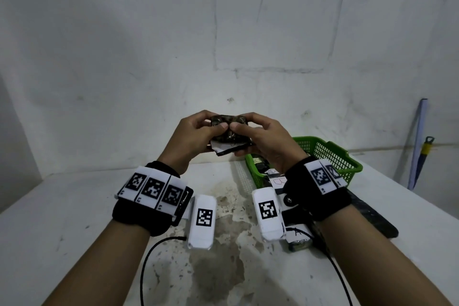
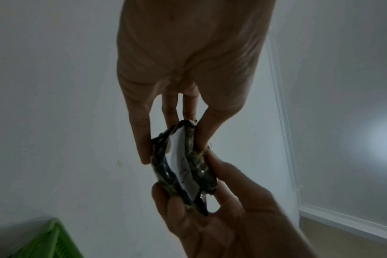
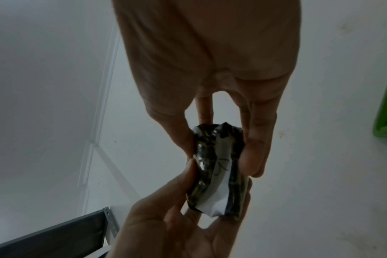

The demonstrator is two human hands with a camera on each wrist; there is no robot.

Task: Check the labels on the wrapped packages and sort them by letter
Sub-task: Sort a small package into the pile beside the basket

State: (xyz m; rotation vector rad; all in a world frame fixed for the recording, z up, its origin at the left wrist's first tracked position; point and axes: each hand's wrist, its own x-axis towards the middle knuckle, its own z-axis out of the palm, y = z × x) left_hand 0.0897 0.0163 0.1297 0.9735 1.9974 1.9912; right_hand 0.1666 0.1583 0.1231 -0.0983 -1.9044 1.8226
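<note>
While it hangs above the table (image 1: 74, 206), the wrapped package (image 1: 228, 131) sits pinched between left hand (image 1: 192, 138) and right hand (image 1: 267, 140).

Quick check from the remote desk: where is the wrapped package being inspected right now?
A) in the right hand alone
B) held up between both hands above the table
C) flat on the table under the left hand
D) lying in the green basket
B: the left hand and right hand both pinch the wrapped package in the air, clear of the green basket.
</note>
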